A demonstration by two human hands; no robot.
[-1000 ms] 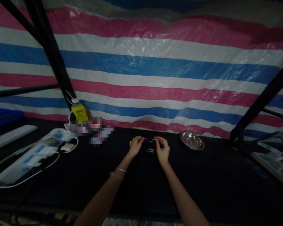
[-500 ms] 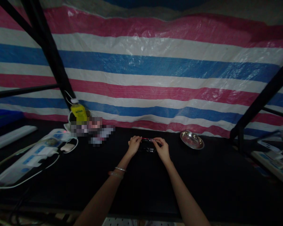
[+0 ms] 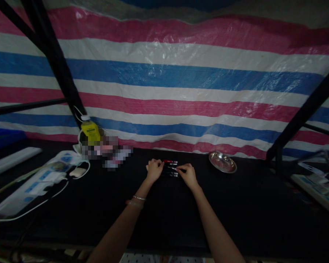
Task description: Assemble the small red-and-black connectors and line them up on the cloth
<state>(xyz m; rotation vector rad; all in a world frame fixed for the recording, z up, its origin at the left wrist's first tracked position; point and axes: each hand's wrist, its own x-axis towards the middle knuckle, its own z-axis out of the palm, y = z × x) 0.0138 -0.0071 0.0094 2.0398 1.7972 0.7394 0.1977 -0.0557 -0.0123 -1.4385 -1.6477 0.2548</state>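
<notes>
My left hand [image 3: 154, 170] and my right hand [image 3: 188, 175] face each other at mid-table, fingers closed in pinches. Between them is a thin dark pen [image 3: 171, 168], held near its two ends and lying crosswise. Just beyond it lies a red pen [image 3: 170, 161] with a silvery end, its left tip close to my left fingers. On the near side, a black pen [image 3: 170, 174] with shiny parts rests roughly parallel. The dim light and black surface blur their outlines, and my fingers hide the ends of the middle pen.
A shiny round metal dish [image 3: 223, 162] sits right of my hands on the black table [image 3: 170, 212]. To the left are a yellow bottle [image 3: 91, 130], blurred-out items and a power strip [image 3: 41, 182] with cables. A striped sheet [image 3: 181, 76] hangs behind, between black posts.
Both hands have come slightly nearer, off the red pen, which now lies free at the back. They now pinch the dark pen in the middle.
</notes>
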